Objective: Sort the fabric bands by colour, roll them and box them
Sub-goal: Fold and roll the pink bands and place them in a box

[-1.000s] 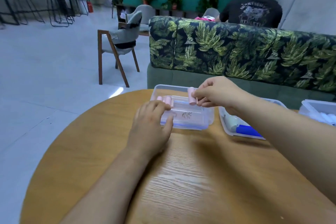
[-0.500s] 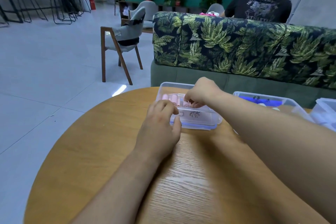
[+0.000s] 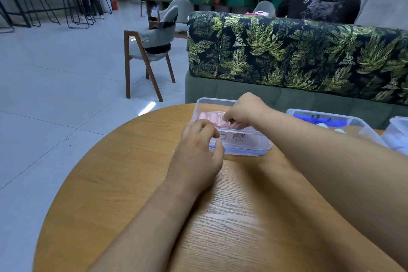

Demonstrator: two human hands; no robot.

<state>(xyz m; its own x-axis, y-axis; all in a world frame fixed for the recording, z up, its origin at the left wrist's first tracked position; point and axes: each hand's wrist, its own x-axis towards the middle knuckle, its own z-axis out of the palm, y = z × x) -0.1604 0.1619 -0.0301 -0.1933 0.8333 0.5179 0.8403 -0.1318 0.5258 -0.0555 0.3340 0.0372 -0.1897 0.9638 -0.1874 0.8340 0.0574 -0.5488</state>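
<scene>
A clear plastic box [image 3: 242, 142] with writing on its front wall stands at the far side of the round wooden table [image 3: 132, 172]. Several rolled pink bands [image 3: 208, 116] lie side by side inside it. My right hand [image 3: 245, 110] reaches down into the box, its curled fingers on a pink roll next to the others. My left hand [image 3: 196, 152] grips the box's near left corner, fingers over the rim and thumb along the front wall.
A second clear box [image 3: 293, 112] with blue bands stands to the right, and a third box [image 3: 397, 130] sits at the right edge. Behind the table is a leaf-patterned sofa [image 3: 287, 51], with a person seated beyond it. A wooden chair [image 3: 150, 51] stands on the floor at the left.
My right hand has brought the pink roll from above the box rim down into the box beside the other rolls. My left hand has stayed on the box corner.
</scene>
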